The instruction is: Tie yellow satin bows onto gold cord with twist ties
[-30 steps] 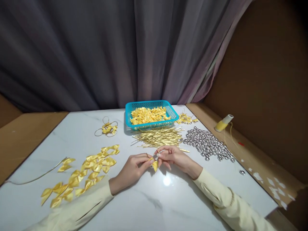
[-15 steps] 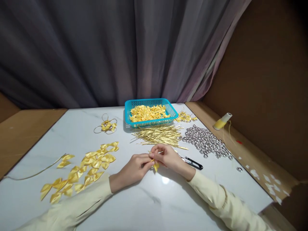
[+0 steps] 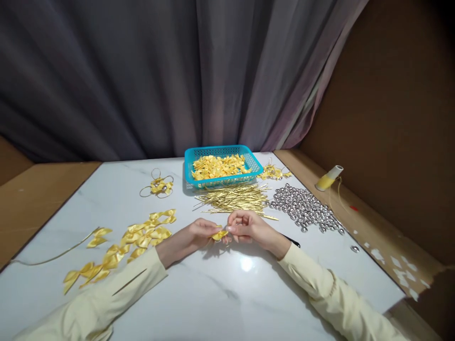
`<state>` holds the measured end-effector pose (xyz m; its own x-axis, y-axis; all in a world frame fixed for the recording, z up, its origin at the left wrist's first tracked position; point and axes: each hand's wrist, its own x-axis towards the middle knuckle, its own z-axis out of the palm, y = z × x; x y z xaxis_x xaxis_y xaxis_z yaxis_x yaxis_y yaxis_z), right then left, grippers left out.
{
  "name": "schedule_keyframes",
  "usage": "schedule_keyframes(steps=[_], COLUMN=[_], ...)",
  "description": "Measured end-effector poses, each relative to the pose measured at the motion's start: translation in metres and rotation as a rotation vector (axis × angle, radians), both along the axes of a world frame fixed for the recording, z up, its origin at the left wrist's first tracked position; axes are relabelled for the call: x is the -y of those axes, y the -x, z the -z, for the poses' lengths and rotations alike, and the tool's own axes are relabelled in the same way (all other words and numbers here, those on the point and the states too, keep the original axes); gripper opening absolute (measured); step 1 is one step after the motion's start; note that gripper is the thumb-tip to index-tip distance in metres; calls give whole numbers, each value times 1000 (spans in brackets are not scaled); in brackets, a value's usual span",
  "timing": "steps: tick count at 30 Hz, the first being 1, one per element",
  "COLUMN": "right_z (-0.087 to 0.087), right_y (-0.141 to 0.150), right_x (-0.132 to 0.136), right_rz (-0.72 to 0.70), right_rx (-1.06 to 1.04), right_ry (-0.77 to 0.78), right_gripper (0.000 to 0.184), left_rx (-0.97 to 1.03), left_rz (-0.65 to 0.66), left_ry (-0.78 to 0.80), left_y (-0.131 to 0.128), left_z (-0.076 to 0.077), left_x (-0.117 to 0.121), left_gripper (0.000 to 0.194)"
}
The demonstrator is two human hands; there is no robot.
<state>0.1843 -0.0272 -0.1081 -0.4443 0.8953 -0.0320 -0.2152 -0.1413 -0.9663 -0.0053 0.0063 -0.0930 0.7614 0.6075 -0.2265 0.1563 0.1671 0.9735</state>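
Note:
Between my hands, above the table's middle, is a yellow ribbon bow [image 3: 220, 235]. My left hand [image 3: 197, 235] pinches the bow between thumb and fingers. My right hand [image 3: 250, 230] is closed in a pinch at the bow's right side; what its fingertips hold is too small to make out. A thin loop shows faintly below the bow. Loose yellow bows [image 3: 144, 235] lie to the left of my left hand. Beyond my hands is a pile of gold twist ties [image 3: 234, 198]. Silver beads [image 3: 304, 206] are heaped to the right.
A blue basket [image 3: 223, 181] of yellow bows stands at the back. Finished-looking looped bows [image 3: 161, 186] lie back left, others [image 3: 274, 172] beside the basket. A dark-handled tool [image 3: 292, 240] is partly behind my right arm. A yellow thread spool [image 3: 329, 178] stands on the right ledge.
My hands have drawn slightly apart, the left one shifting left and turning, so the bow now shows more fully. My left sleeve covers more of the loose bows.

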Motion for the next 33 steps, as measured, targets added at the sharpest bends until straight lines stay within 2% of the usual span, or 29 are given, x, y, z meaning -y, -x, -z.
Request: schedule_keyframes(steps=[5,10,14,18,22,33], right_z=[-2,-4,-3,-4,-3,8], right_y=[-7,-26,-34,-34,-31,-24], right_x=[-1,-4,-5,-3,-1,1], right_rz=[-48,-237,-354,-403,-457,-544], right_rx=[39,104,156,184,187,152], right_ry=[-27,-7,6,33,71,143], right_gripper=[22,19,18,19,20,17], left_rx=[-9,-65,-95,-109,-111,-116], left_rz=[6,90,164,176,241,295], left_ry=[-67,-247,-332,-397,-440,-482], left_y=[0,-1,-3,-4,-5,-7], left_z=[-4,-13,-11,-7,-5,-4], left_x=[1,5,8,7,7,7], left_gripper=[29,25,27,28,26,25])
